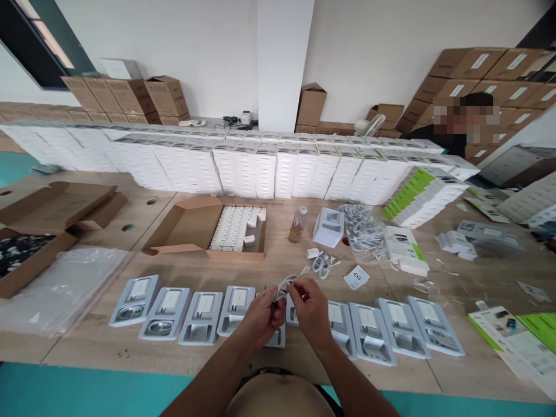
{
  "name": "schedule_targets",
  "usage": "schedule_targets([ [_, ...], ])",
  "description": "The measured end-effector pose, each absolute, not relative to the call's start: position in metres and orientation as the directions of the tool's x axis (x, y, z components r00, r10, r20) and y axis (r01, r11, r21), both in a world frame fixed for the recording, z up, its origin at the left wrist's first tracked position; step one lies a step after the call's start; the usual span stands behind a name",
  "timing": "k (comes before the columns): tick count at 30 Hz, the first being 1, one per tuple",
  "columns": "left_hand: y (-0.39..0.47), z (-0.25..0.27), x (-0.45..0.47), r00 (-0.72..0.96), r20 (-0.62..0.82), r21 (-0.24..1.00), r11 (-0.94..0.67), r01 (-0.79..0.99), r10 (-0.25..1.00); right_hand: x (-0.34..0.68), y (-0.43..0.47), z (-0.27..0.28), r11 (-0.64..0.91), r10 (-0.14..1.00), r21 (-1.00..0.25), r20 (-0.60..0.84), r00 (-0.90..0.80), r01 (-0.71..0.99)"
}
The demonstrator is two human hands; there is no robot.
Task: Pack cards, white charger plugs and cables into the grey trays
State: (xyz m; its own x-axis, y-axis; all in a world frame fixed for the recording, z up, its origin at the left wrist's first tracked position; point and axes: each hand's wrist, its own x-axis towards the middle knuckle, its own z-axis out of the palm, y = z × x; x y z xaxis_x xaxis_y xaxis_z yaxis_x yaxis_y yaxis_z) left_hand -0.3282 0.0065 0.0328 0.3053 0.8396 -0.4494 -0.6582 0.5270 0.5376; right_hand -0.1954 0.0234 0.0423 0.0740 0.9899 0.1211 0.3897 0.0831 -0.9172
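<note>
Cable bundle (pixel 285 284) is sitting just below frame centre, between both hands. Forearms (pixel 226 366) are rising from the bottom edge, converging. Left hand (pixel 264 314) is gripping the bundle, fingers curled; right hand (pixel 311 304) is pinching its right side, fingers narrowly bent.

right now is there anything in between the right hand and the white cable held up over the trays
Nothing visible: the fingers of the right hand are at the white cable, which the left hand grips. The trays lie below, not between them.
</note>
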Motion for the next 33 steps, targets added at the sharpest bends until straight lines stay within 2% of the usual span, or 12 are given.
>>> schedule_targets([
  [4,0.007,0.032,-0.336,0.231,-0.392,0.670,0.448,-0.592,0.891,-0.190,0.032,0.042,0.099,0.964,-0.892,0.196,0.180,0.441],
  [7,0.008,0.034,-0.350,0.194,-0.284,0.859,0.339,-0.383,0.939,-0.175,0.038,0.049,0.229,0.973,-0.852,0.215,-0.085,0.471],
  [10,0.009,0.038,-0.364,0.180,-0.190,0.958,0.222,-0.182,0.965,-0.160,0.038,0.058,0.290,0.913,-0.848,0.107,-0.393,0.443],
  [12,0.010,0.042,-0.370,0.178,-0.176,0.976,0.195,-0.096,0.968,-0.157,0.036,0.064,0.273,0.884,-0.866,0.053,-0.465,0.420],
  [14,0.010,0.046,-0.374,0.198,-0.211,0.972,0.228,-0.066,0.957,-0.159,0.034,0.066,0.280,0.891,-0.851,0.058,-0.450,0.445],
  [18,0.012,0.051,-0.380,0.348,-0.428,0.856,0.498,-0.139,0.834,-0.171,0.031,0.064,0.373,0.888,-0.760,0.127,-0.442,0.532],
  [21,0.012,0.049,-0.384,0.448,-0.533,0.774,0.627,-0.084,0.718,-0.176,0.031,0.059,0.444,0.847,-0.684,0.109,-0.520,0.579],
  [23,0.012,0.041,-0.384,0.426,-0.536,0.808,0.589,0.009,0.729,-0.176,0.031,0.055,0.474,0.841,-0.562,0.062,-0.537,0.678],
  [26,0.010,0.025,-0.377,0.319,-0.487,0.870,0.484,0.096,0.813,-0.177,0.032,0.051,0.501,0.855,-0.311,0.033,-0.518,0.807],
  [28,0.009,0.015,-0.370,0.238,-0.414,0.910,0.390,0.142,0.879,-0.178,0.032,0.049,0.460,0.884,-0.253,0.038,-0.466,0.851],
  [30,0.008,0.007,-0.363,0.170,-0.323,0.935,0.285,0.212,0.931,-0.180,0.032,0.048,0.345,0.931,-0.347,0.011,-0.364,0.872],
  [33,0.007,0.004,-0.352,0.146,-0.255,0.944,0.213,0.252,0.956,-0.183,0.034,0.041,0.165,0.970,-0.624,-0.037,-0.240,0.764],
])
